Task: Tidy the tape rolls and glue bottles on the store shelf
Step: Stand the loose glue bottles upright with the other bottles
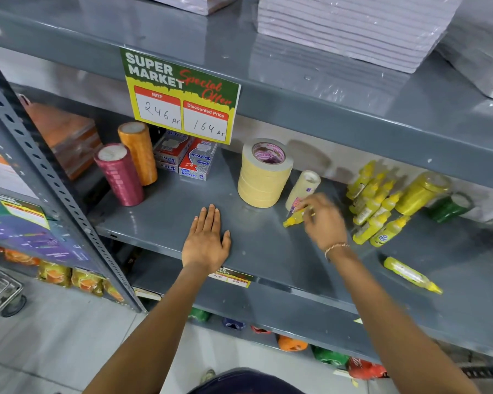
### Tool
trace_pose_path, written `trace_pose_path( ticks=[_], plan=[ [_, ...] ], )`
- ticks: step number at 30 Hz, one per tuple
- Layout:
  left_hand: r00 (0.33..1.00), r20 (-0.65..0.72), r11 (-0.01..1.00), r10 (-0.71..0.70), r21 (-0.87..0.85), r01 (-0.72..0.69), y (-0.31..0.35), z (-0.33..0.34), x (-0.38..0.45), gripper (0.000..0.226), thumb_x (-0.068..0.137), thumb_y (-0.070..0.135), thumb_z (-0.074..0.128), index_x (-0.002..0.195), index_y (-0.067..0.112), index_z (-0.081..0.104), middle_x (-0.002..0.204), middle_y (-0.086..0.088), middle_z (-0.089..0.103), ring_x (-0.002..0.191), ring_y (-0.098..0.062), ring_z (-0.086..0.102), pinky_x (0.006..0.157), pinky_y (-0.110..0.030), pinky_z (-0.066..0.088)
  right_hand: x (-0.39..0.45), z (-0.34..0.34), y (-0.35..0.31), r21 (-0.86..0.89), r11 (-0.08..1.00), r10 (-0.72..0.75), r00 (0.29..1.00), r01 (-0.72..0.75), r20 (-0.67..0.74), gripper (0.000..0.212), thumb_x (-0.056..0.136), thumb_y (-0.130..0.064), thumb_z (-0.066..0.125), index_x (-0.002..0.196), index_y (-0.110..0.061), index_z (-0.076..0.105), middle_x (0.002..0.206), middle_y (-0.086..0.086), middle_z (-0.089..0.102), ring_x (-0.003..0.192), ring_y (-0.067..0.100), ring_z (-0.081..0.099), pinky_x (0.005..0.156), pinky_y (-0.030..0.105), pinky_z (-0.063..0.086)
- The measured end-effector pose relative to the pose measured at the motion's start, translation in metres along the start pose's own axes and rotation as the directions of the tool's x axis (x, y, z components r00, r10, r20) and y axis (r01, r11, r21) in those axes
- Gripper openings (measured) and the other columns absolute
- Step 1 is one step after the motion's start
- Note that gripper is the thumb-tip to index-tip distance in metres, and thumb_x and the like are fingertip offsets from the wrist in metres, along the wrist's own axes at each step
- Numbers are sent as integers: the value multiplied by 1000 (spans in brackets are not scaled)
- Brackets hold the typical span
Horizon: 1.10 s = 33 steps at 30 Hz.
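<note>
Head cam: the grey metal shelf point(160, 211) has lots of bare room up front. Left hand point(206, 242) lies flat, fingers spread, right by the front edge, holding nothing. Right hand point(323, 220) is a bit blurry but closed around a small yellow glue bottle point(292, 220), just in front of a clear tape roll point(303, 189). The stack of cream masking tape point(264, 173) stands beside it. More glue bottles point(377, 203) are clustered to the right, one loose bottle point(411, 274) lying near the edge.

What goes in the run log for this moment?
left hand: flat on shelf, empty | right hand: gripping glue bottle | stray glue bottle: lying near front edge
</note>
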<state>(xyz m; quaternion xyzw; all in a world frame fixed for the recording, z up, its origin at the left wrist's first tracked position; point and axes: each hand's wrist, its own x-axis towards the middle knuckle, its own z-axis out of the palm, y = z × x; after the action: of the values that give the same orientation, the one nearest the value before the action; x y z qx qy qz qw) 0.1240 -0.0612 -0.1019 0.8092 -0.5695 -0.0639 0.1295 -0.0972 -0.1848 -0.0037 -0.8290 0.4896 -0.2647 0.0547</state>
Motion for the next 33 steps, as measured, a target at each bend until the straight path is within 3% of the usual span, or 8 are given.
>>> trace_pose_path(
  ticks=[3, 7, 11, 15, 20, 23, 27, 33],
  plan=[
    [1000, 5, 1000, 1, 3, -1, 1, -1, 0, 65, 97, 43, 14, 150, 9, 0, 161, -6, -1, 148, -20, -5, 122, -34, -2, -21, 28, 11, -193, 973, -51, 934, 126, 353, 53, 79, 6, 50, 120, -27, 58, 134, -11, 53, 110, 21, 59, 73, 32, 52],
    [1000, 14, 1000, 1, 12, -1, 0, -2, -1, 65, 97, 44, 14, 150, 9, 0, 161, -6, -1, 148, -20, -5, 122, -34, -2, -13, 36, 18, -285, 947, -15, 904, 150, 427, 65, 78, 8, 55, 134, -23, 44, 138, -3, 45, 110, 27, 57, 72, 38, 54],
    [1000, 24, 1000, 7, 12, -7, 0, -2, -2, 65, 98, 44, 14, 150, 9, -1, 161, -7, -2, 148, -20, -6, 122, -34, -2, -20, 33, 17, -294, 951, 11, 935, 100, 354, 44, 77, 6, 58, 116, -13, 52, 119, 9, 52, 94, 34, 59, 65, 37, 50],
    [999, 32, 1000, 0, -3, 0, 1, -4, -1, 64, 98, 42, 16, 150, 7, 0, 161, -8, -1, 148, -21, -5, 122, -34, -2, -37, 13, 27, -222, 975, 11, 982, 31, 187, 30, 84, 0, 57, 109, -15, 63, 120, 5, 58, 101, 32, 56, 78, 34, 49],
    [996, 87, 999, -19, -42, 23, 5, -9, 3, 62, 100, 35, 21, 149, 4, 2, 161, -11, -1, 148, -25, -5, 122, -37, -1, -58, -25, 36, 83, 984, 163, 984, -157, -77, 14, 89, -20, 60, 99, -14, 68, 108, 7, 69, 91, 31, 64, 71, 35, 52],
    [994, 98, 996, -52, -67, 58, 14, -11, 6, 60, 100, 30, 25, 149, 2, 4, 161, -14, -1, 148, -27, -5, 121, -39, -1, -68, -31, 43, 251, 941, 247, 968, -229, -40, 19, 92, -26, 55, 104, -12, 61, 102, 9, 70, 90, 32, 66, 75, 40, 55],
    [994, 103, 992, -21, -123, 33, 39, -5, 8, 58, 100, 24, 28, 148, 0, 8, 160, -16, 0, 148, -29, -5, 122, -39, 1, -75, -16, 52, 281, 879, 370, 923, -385, 108, 31, 89, -27, 58, 113, -10, 48, 97, 16, 66, 87, 37, 63, 77, 44, 54],
    [998, 55, 998, 41, -42, -39, 67, 17, 0, 57, 100, 28, 22, 149, 1, 10, 160, -14, 5, 148, -27, 0, 122, -39, 3, -80, -8, 71, 339, 763, 547, 829, -550, 114, 38, 79, -22, 73, 105, -1, 56, 84, 16, 70, 81, 34, 64, 75, 36, 49]
  ],
)
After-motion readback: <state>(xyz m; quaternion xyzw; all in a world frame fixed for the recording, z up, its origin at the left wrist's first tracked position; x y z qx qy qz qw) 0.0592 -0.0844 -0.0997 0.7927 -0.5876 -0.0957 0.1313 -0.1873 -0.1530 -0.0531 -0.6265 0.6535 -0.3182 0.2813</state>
